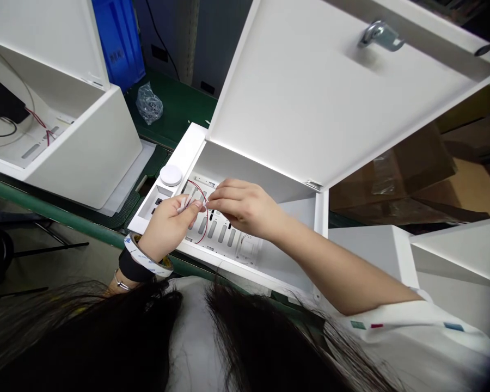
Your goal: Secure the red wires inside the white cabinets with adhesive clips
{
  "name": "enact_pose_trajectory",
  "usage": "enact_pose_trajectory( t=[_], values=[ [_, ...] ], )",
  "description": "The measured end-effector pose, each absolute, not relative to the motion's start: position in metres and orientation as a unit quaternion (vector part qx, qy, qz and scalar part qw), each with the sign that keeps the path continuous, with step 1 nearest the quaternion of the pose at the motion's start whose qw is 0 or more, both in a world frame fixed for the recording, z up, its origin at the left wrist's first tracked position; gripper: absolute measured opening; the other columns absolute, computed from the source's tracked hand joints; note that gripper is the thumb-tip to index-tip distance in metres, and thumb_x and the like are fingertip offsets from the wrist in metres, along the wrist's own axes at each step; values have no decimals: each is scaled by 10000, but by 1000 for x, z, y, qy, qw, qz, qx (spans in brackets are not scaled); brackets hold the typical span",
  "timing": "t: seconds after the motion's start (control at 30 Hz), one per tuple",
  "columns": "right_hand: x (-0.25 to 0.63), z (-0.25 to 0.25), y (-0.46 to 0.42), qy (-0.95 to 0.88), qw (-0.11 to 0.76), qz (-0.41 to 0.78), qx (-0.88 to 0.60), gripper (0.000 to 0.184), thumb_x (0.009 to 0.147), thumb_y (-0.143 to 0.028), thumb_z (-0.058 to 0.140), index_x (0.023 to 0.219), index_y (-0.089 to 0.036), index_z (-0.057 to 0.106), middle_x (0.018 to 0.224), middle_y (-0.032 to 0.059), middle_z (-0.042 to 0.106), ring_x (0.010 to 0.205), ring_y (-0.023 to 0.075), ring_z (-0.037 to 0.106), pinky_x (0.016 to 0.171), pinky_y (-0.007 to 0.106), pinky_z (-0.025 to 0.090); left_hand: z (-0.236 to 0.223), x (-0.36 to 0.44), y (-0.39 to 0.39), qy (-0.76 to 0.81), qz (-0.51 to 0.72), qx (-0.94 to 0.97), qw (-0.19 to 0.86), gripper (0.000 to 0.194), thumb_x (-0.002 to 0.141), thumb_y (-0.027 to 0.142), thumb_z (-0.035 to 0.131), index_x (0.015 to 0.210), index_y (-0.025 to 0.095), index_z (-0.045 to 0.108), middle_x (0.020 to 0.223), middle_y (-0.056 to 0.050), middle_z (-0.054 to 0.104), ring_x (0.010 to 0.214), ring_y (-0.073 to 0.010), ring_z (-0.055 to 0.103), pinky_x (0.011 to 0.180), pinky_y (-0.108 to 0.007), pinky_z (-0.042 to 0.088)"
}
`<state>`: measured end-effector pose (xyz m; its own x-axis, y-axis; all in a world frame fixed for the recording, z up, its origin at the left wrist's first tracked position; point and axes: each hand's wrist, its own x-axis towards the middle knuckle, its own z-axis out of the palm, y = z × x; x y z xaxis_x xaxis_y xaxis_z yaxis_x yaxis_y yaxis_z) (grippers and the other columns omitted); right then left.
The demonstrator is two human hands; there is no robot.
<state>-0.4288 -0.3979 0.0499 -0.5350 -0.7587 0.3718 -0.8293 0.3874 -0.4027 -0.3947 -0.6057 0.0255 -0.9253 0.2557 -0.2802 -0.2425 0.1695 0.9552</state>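
L hand [167, 226], R hand [245, 204]: red wire [196, 187]

1. A thin red insulated wire [195, 185] arcs in a loose loop above a slotted white metal panel [228, 250], pinched near its middle by the right hand [245, 207].
2. A small white connector [184, 204], its detail too small to tell, sits in the left hand's [167, 226] fingers [191, 202], joined to the wire.

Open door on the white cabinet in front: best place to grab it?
Take the door by its far folded edge, beside the cam lock, coming from the outer side. That edge lies farthest from the hinge, giving the most leverage, and its fold offers a lip to hook.
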Motion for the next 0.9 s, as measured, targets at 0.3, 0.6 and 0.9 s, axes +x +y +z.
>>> enact_pose_trajectory(
  t=[0.3, 0.6, 0.9],
  values=[
    [-465, -31, -357, -978, -118, 118, 126, 238, 820, -115, 580, 898, -179, 794, 910, 72, 757, 906, 217, 662, 854, 315, 492, 20, -393, -602, 653, 743, -64, 133, 227, 941, 416, 509, 1084, 246, 560, 653, 35, 414, 522, -95, 346, 442, -191, 273],
    [-429, -150, -364, -952, -252, 107, 139, 337, 901, -158, 512, 1141, -191, 746, 1142, 72, 729, 1068, 200, 638, 936, 242, 441, 19, -394, -602, 625, 760, -64, 165, 151, 956, 360, 486, 1029, 236, 535, 638, 43, 418, 484, -77, 323, 414, -175, 266],
    [-421, -174, -377, -945, -239, 57, 218, 390, 938, -138, 424, 1197, -185, 712, 1013, 117, 698, 1033, 225, 595, 861, 278, 425, 18, -395, -604, 660, 734, -46, 155, 153, 965, 346, 471, 1036, 228, 540, 636, 43, 429, 487, -72, 335, 431, -176, 276]
  ],
)
